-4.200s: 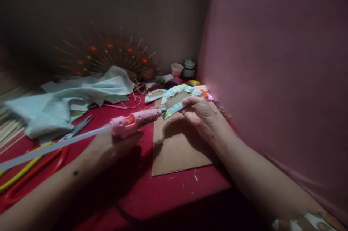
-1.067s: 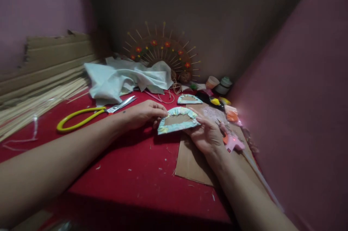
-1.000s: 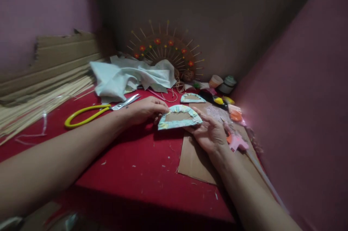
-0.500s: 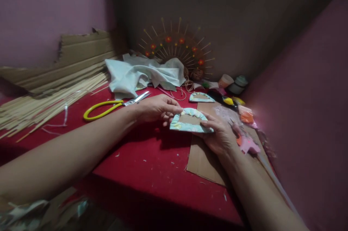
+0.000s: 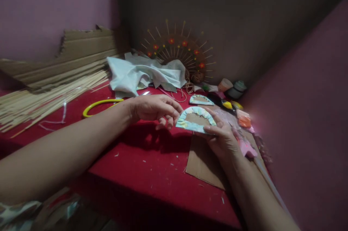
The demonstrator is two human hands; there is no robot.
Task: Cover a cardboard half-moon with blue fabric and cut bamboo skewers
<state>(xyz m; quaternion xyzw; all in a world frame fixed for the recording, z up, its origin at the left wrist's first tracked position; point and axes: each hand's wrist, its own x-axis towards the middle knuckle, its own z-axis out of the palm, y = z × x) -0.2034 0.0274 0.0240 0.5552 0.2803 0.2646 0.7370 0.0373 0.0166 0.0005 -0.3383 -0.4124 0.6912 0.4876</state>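
Note:
My right hand point(image 5: 225, 140) grips a half-moon cardboard piece point(image 5: 196, 119) at its right end, thumb on the front and fingers behind. Blue-green patterned fabric wraps the piece's edges, gathered along the curve, with bare cardboard showing in the middle. At its left corner is my left hand point(image 5: 152, 108), fingers loosely bent and apart; whether the fingertips touch the fabric I cannot tell. A second fabric-edged half-moon piece point(image 5: 201, 100) lies just beyond. Yellow-handled scissors point(image 5: 92, 109) are partly hidden behind my left forearm.
On the red-covered table point(image 5: 141, 176) lie thin wooden sticks point(image 5: 54, 97), crumpled pale cloth point(image 5: 125, 79) and a flat cardboard sheet point(image 5: 202, 162). A pink glue gun point(image 5: 248, 149) rests at the right. A flower-decorated stick fan point(image 5: 178, 44) stands at the back.
The half-moon piece has shifted slightly right and tilted up, its bare middle facing me more. My left fingers have come off its upper edge and loosened. The view has moved a little.

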